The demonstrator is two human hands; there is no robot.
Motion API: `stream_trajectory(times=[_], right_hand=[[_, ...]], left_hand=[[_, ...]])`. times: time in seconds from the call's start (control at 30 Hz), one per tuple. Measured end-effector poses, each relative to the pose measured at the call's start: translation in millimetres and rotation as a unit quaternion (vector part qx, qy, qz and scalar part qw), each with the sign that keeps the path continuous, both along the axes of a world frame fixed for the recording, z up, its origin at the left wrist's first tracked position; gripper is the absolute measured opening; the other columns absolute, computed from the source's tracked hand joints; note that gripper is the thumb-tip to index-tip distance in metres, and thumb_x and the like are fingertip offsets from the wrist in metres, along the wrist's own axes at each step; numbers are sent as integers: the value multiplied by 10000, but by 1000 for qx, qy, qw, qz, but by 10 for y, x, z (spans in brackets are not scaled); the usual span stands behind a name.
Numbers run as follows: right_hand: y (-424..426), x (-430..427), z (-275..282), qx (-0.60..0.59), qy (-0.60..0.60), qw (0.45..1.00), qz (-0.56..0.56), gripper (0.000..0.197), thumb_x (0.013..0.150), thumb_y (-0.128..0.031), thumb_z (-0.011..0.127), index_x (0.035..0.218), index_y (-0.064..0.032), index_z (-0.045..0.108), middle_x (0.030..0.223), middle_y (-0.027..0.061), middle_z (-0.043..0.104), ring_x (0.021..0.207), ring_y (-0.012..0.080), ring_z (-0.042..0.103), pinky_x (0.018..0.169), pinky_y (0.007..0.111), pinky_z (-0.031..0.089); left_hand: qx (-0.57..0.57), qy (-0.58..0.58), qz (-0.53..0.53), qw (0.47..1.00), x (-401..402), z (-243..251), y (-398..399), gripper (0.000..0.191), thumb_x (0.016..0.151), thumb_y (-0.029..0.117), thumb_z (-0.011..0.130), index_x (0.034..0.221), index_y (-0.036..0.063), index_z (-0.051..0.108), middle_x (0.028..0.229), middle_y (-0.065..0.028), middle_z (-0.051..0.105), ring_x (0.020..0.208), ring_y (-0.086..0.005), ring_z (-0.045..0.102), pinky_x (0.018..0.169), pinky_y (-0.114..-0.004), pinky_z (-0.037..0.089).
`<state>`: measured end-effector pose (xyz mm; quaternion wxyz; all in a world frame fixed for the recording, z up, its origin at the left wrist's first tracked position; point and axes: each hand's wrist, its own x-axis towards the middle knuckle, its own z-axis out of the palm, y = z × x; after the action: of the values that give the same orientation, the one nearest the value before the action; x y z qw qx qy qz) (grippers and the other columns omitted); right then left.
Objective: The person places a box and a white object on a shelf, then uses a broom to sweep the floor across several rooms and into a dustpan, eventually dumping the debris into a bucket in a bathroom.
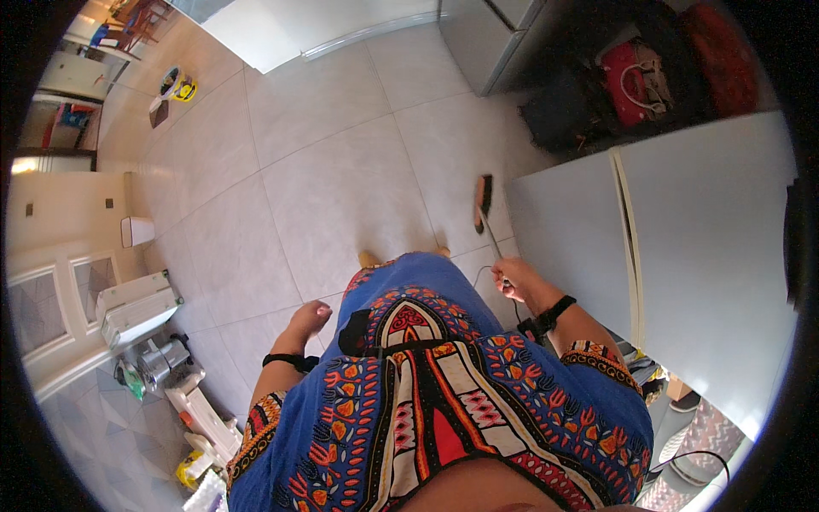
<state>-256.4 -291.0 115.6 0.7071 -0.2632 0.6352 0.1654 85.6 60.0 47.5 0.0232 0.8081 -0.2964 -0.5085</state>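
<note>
My right hand (pixel 516 279) is closed around the handle of a broom (pixel 484 203), whose dark-bristled, reddish-brown head rests on the grey tiled floor (pixel 339 185) near the grey cabinet. Beyond the hand the thin handle slants up and left to that head. My left hand (pixel 312 318) hangs at my left side with its fingers curled, and nothing shows in it. A dark band is on each wrist. Between the hands is a blue patterned garment (pixel 422 301), with the tips of my feet just past its hem.
A grey cabinet (pixel 569 237) stands at the right, with bags (pixel 630 83) beyond it. A yellow bucket (pixel 182 88) and a dustpan (pixel 159 114) are at the upper left. White stacked boxes (pixel 141 307) and a metal appliance (pixel 160 361) line the left. A white panel (pixel 275 32) rises ahead.
</note>
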Motion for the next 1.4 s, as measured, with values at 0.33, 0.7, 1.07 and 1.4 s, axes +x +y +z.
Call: stream_trajectory(times=[0.33, 0.7, 1.07, 1.4], right_hand=[[161, 889, -332, -5, -128, 966, 223, 71, 786, -167, 498, 808, -103, 477, 627, 6, 497, 471, 103, 466, 409, 241, 348], [-73, 693, 128, -43, -199, 956, 213, 84, 832, -183, 537, 868, -122, 492, 596, -6, 452, 388, 83, 370, 333, 229, 280], [172, -203, 313, -42, -2, 998, 48, 95, 810, -185, 500, 832, -137, 421, 586, 10, 430, 392, 101, 360, 332, 246, 244], [-237, 272, -360, -54, -29, 998, -2, 67, 750, -145, 509, 789, -111, 467, 569, 28, 468, 411, 131, 442, 341, 260, 293]], left_hand=[[40, -31, 9, 999, -91, 59, 218, 324, 779, 331, 538, 941, 69, 638, 914, -178, 635, 903, -317, 598, 776, -381, 464], [-1, -51, 61, 997, 468, 100, 127, 335, 794, 340, 565, 954, 54, 630, 907, -152, 643, 878, -277, 611, 764, -340, 471], [118, -46, 45, 991, 510, -54, 458, 317, 769, 319, 522, 926, 68, 636, 910, -166, 638, 897, -299, 604, 771, -352, 469], [14, -71, 62, 995, 489, 331, -56, 337, 795, 340, 551, 980, 68, 625, 932, -156, 638, 910, -278, 605, 786, -352, 466]])
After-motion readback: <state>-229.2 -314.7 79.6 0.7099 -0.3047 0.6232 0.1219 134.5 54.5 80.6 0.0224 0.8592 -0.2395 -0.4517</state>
